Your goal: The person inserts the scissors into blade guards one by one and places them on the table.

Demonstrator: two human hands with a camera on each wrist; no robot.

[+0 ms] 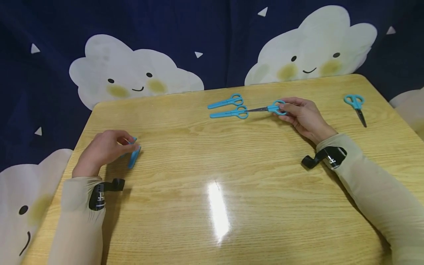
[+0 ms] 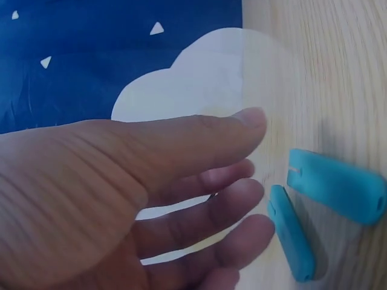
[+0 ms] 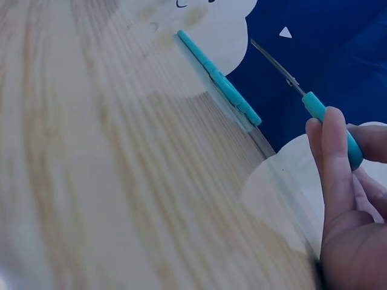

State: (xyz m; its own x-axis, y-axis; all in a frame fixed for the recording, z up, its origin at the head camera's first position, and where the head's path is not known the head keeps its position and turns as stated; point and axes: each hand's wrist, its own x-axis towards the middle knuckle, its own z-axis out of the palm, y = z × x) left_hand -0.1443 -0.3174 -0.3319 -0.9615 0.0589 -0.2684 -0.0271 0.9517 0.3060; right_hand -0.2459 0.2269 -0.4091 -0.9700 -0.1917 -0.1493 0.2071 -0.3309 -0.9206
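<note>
Dark blue cloth [image 1: 228, 44], printed with smiling white clouds and small triangles, forms the background on my head feed. Before it stands a wood-grain table [image 1: 172, 198], marked by a strip of glare. Two pale sleeves, left [image 1: 79, 228] and right [image 1: 374, 184], reach over it from the near side. My right hand [image 1: 308, 119] pinches the blue handle of the bare scissors [image 1: 272, 108], raised off the wood with blades pointing left. My left hand [image 1: 107, 147] has thumb and fingers parted and holds nothing; whether a fingertip touches a cover I cannot tell. Two sheathed pairs, farther [image 1: 220, 103] and nearer [image 1: 226, 114], lie side by side near the far edge; the raised tip overlaps the nearer one's handle. At far right lies an unsheathed pair [image 1: 357, 104]. Smallest are two blue covers, broad [image 2: 338, 184] and narrow [image 2: 295, 238], near the left fingertips.
</note>
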